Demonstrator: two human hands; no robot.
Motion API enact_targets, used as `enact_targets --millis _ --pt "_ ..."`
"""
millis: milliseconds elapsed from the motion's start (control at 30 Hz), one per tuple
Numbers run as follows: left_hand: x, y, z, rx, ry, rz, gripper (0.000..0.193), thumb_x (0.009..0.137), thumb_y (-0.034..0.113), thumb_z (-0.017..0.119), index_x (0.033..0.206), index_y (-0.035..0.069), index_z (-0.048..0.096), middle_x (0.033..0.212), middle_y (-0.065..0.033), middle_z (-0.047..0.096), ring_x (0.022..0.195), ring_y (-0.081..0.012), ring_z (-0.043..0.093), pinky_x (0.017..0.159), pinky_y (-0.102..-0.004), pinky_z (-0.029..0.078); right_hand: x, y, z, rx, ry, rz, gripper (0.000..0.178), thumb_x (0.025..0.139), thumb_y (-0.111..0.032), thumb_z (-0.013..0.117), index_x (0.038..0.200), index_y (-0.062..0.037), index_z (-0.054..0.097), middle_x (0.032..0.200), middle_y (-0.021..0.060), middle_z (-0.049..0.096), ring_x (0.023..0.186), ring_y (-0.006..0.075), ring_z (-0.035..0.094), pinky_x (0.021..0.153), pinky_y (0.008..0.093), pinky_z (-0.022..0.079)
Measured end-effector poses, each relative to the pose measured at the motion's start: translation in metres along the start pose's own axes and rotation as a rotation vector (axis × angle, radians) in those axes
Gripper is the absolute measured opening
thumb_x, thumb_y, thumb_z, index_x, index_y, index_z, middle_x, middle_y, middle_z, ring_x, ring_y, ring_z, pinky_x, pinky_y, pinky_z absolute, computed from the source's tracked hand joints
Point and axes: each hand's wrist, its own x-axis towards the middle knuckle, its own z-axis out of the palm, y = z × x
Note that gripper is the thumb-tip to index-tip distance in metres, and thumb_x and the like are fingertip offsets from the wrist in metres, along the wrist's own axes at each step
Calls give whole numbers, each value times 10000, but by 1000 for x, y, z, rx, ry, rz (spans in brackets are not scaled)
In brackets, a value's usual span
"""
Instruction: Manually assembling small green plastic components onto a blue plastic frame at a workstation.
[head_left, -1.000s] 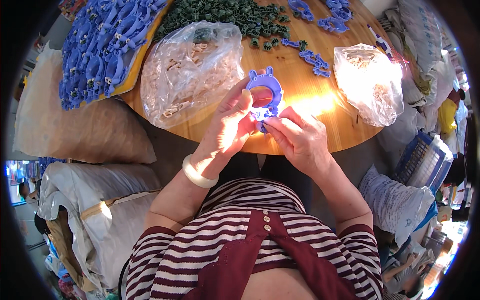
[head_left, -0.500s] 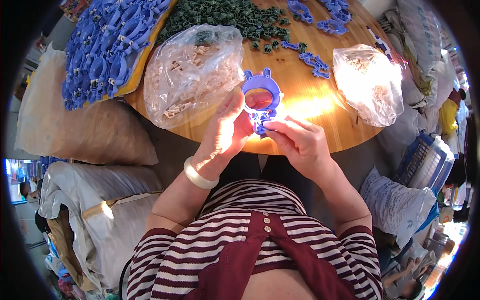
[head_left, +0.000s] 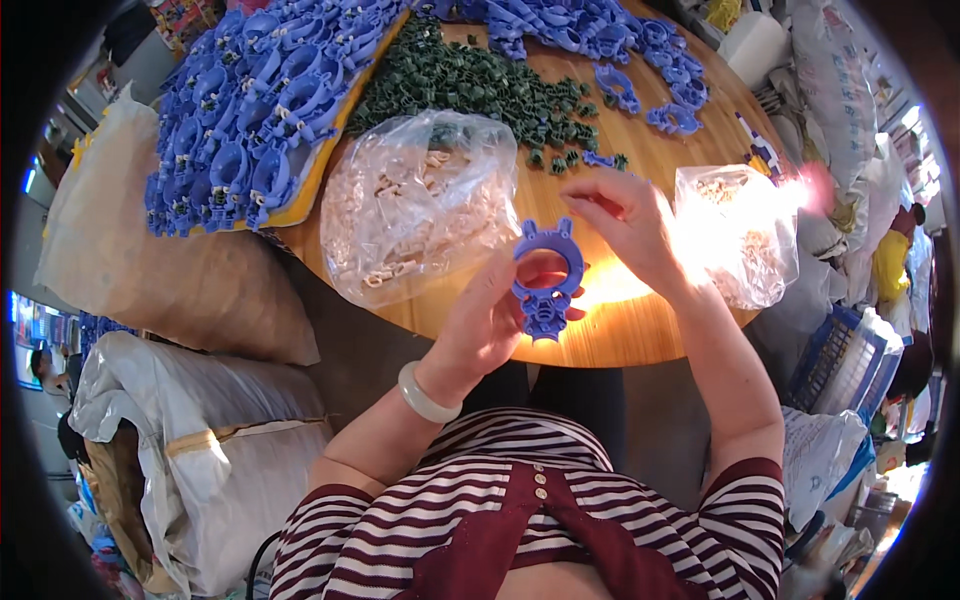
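My left hand (head_left: 480, 315) holds up a blue plastic piece (head_left: 546, 318) at the table's near edge. The piece has a round open ring, two ear-like tabs at the top and a small figured body below. Farther out over the table is my right hand (head_left: 632, 222), its fingers bent and drawn together. Whatever lies between those fingertips, if anything, is too small to make out. Just beyond them is a small blue part (head_left: 598, 160), close to a spread pile of dark green plastic pieces (head_left: 470, 95).
A clear bag of pale pieces (head_left: 420, 215) stands left of my hands, another clear bag (head_left: 740, 240) in bright sun at right. A yellow-edged tray (head_left: 330, 150) heaped with blue pieces (head_left: 230, 120) overhangs the table's left. More blue pieces (head_left: 590, 30) lie far back; sacks (head_left: 180, 270) flank the table.
My right hand has left the blue piece and moved forward over the table. The left hand still holds the piece. The whole view has shifted, showing more of the far table.
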Motion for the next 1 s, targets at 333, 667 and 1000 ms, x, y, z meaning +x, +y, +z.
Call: enact_targets --millis 333,667,1000 --pt "-5 -2 -6 -98 -59 100 542 922 455 403 1224 7 446 1175 -139 534 1045 -285 548 870 -471 460 130 16 89 -401 -372 -458 128 748 -134 613 832 -44 649 863 98 622 794 272 605 666 347 490" --pt "-3 3 -2 -115 -12 82 510 917 455 430 1157 10 489 1089 -96 545 1032 -242 545 876 -436 465 115 19 81 -352 -190 -499 172 767 -78 585 928 -64 643 860 89 582 791 238 600 678 302 481" --pt "-2 1 1 6 22 132 490 954 417 350 1150 -5 506 1119 -101 566 1036 -242 561 889 -452 467 -2 5 -2 405 51 -134 108 795 56 598 895 27 622 945 93 561 832 155 586 741 253 490"
